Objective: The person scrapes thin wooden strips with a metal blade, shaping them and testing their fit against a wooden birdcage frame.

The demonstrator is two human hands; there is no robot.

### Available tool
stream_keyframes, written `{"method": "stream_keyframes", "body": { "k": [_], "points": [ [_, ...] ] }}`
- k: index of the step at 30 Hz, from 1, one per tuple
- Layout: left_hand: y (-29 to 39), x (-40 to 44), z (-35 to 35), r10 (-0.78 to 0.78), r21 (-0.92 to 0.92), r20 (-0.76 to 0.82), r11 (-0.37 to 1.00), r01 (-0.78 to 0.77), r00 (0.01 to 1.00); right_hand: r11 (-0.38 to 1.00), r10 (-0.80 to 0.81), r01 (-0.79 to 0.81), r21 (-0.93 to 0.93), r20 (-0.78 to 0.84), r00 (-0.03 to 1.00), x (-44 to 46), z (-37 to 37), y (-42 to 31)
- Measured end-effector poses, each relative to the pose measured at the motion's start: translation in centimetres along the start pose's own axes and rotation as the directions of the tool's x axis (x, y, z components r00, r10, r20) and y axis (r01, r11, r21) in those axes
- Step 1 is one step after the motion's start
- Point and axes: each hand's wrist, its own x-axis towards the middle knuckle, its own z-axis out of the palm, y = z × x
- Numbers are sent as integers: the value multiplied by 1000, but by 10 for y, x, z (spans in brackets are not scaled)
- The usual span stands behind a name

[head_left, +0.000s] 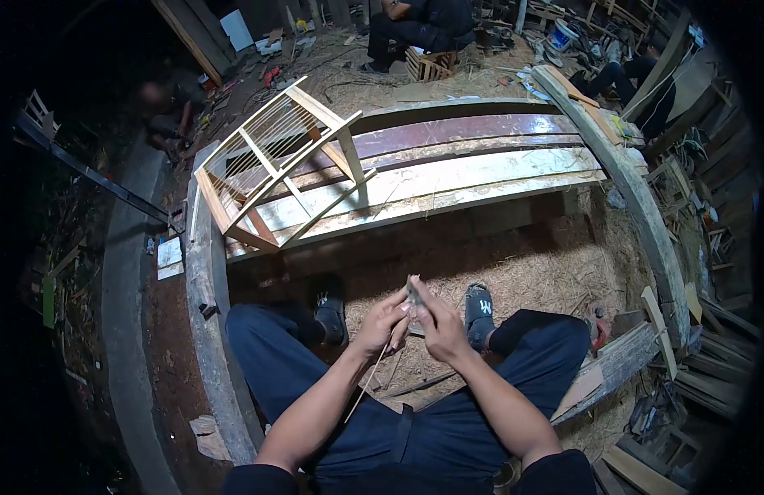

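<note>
My left hand (380, 324) and my right hand (439, 324) meet in front of my lap, fingers closed. A thin pale stick (366, 384) runs down from my left hand toward my left thigh. Between the fingertips of both hands is a small greyish piece (413, 294), too small to make out; my right hand's fingers press on it. Beyond the hands, a wooden frame with thin parallel slats (270, 161) rests tilted on the plank bench (473, 172), at its left end.
Thick beams (212, 330) (646, 214) flank me left and right. Straw and shavings (539, 285) cover the ground around my feet. One person (419, 29) sits at the top, another (171, 115) at the left, another (633, 78) at the right. Wood scraps lie at the right.
</note>
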Motion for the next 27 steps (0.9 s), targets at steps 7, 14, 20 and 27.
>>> {"method": "stream_keyframes", "body": {
  "k": [7, 14, 20, 27],
  "points": [
    [4, -3, 3, 17, -62, 15, 998, -16, 1000, 1000, 3, -3, -6, -11, 1000, 4, -5, 4],
    [0, -2, 0, 22, -48, 17, 999, -21, 1000, 998, -30, 31, -54, 24, 999, -1, -4, -1],
    [3, 0, 6, 42, -27, 97, 999, -40, 994, 998, 18, -2, 68, -229, 973, 14, -11, 34],
    [-6, 4, 5, -12, 95, 65, 995, 6, 998, 765, 332, -259, 590, -16, 943, 12, -14, 29]
  ]
}}
